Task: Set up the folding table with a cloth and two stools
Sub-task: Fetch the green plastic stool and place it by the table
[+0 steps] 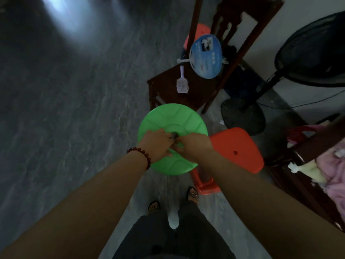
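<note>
A round green plastic stool (173, 118) is in front of me, seen from above, with a hole in the middle of its seat. My left hand (155, 145), with a bead bracelet on the wrist, and my right hand (194, 143) both lie on the seat, their fingers curled into that centre hole. A red-orange plastic stool (237, 149) with a small hole in its rectangular seat stands on the floor just to the right of the green one. No folding table or cloth is in view.
A dark wooden chair (197, 90) stands just beyond the green stool, with a hairbrush (182, 82) and a blue hand fan (206, 57) on its seat. Another red stool (200, 31) is behind it. A standing fan (244, 114) and dark furniture with clothes (334, 171) are to the right.
</note>
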The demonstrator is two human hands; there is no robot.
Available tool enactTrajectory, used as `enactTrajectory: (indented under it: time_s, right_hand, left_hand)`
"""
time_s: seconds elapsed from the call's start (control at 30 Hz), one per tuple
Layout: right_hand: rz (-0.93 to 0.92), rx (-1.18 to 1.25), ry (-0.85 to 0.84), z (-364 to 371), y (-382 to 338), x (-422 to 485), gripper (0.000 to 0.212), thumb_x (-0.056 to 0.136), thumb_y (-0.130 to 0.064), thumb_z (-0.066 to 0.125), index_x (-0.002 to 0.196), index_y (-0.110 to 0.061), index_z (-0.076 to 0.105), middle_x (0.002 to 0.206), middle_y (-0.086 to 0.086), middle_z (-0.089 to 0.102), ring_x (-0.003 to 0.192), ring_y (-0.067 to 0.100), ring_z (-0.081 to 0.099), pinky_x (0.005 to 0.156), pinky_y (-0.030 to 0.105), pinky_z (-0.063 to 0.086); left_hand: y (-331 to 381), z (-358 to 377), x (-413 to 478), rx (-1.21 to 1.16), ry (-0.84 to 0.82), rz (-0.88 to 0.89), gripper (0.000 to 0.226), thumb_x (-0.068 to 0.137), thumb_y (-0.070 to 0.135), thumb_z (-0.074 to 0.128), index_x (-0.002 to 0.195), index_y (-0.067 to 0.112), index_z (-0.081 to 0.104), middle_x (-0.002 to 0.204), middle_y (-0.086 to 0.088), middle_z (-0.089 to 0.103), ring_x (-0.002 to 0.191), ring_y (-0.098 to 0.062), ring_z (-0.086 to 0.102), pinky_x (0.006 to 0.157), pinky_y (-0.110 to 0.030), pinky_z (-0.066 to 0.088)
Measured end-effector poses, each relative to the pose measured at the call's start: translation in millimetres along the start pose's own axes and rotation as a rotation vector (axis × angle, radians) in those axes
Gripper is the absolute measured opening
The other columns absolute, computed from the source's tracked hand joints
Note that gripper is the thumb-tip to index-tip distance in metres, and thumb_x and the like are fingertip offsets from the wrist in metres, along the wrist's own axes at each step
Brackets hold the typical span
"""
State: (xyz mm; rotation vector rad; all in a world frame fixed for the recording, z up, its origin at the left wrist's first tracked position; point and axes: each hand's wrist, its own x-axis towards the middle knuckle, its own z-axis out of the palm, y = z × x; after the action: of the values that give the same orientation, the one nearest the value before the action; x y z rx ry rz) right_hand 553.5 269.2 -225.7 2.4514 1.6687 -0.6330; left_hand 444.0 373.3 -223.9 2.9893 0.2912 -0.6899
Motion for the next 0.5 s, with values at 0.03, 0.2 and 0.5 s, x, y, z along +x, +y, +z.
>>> enactTrajectory:
  time_s: [0.03, 0.2, 0.5]
  right_hand:
    - [0.024, 0.003, 0.003, -1, -2, -6, 0.046, 0.094, -0.057, 0.036, 0.130, -0.033, 0.052, 0.108, 0.008, 0.066, 0.099, 0.026, 0.062, 0.077, 0.033, 0.045]
    - [0.161, 0.003, 0.026, -3, 1, -47, 0.049, 0.090, -0.059, 0.043, 0.132, -0.033, 0.050, 0.112, 0.005, 0.064, 0.104, 0.025, 0.060, 0.079, 0.033, 0.043]
    - [0.518, 0.063, 0.091, 10, 44, -160, 0.053, 0.091, -0.063, 0.038, 0.136, -0.036, 0.043, 0.112, 0.008, 0.065, 0.107, 0.029, 0.060, 0.085, 0.035, 0.045]
  left_hand:
    - [1, -2, -3, 0.016, 0.012, 0.026, 0.050, 0.091, 0.048, 0.048, 0.135, 0.024, 0.040, 0.134, 0.009, 0.044, 0.116, -0.020, 0.043, 0.085, -0.039, 0.042]
    - [21, -16, -6, 0.050, 0.067, 0.188, 0.053, 0.091, 0.047, 0.049, 0.137, 0.023, 0.037, 0.136, 0.008, 0.044, 0.118, -0.021, 0.043, 0.086, -0.040, 0.044]
    - [118, -42, 28, 0.245, 0.132, 0.594, 0.052, 0.091, 0.057, 0.040, 0.133, 0.026, 0.045, 0.134, 0.011, 0.045, 0.116, -0.017, 0.041, 0.083, -0.037, 0.042]
